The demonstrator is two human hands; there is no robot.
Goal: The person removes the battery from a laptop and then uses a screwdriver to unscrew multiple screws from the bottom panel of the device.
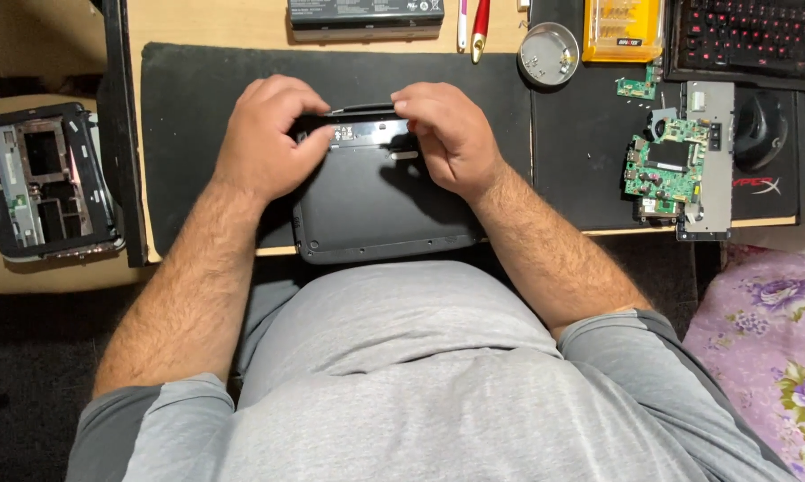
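A small black laptop shell (376, 210) lies on a black desk mat (188, 107), its near edge hanging over the desk's front. My left hand (264, 138) grips its far left corner, fingers curled over the hinge strip. My right hand (447, 134) pinches the far right of the same glossy strip (371, 132), where a thin black part runs between both hands. Both hands are touching the shell's far edge.
A green circuit board (666, 170) with a metal bracket lies on the right mat. Behind it are a round metal dish (550, 54), an orange bit case (623, 29), a keyboard (751, 36), a mouse (759, 129) and a battery pack (365, 18). Another opened chassis (41, 183) sits at left.
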